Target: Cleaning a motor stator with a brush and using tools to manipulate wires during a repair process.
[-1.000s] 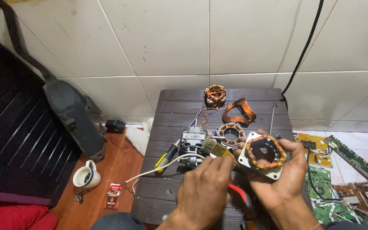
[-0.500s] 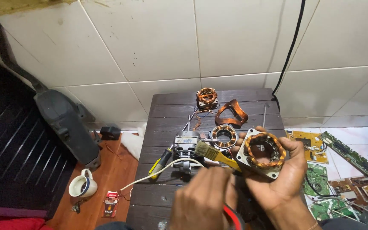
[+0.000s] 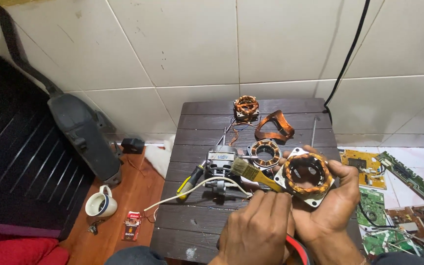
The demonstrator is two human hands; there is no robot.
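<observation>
— How's the light?
— Even and fairly bright, from above; the white wall tiles (image 3: 280,44) beyond the fingers carry a soft sheen.
— Shadows? Blur?
— Faint shadows only. The worktop (image 3: 197,127) is sharp, and the tile lines bow at the edges.

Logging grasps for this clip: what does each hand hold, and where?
Right hand grips the stator by its outer frame; left hand holds the paintbrush by its yellow handle.

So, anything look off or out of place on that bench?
A loose copper coil lies twisted at the table's back, out of any core. Bare circuit boards lie scattered on the floor to the right.
</observation>
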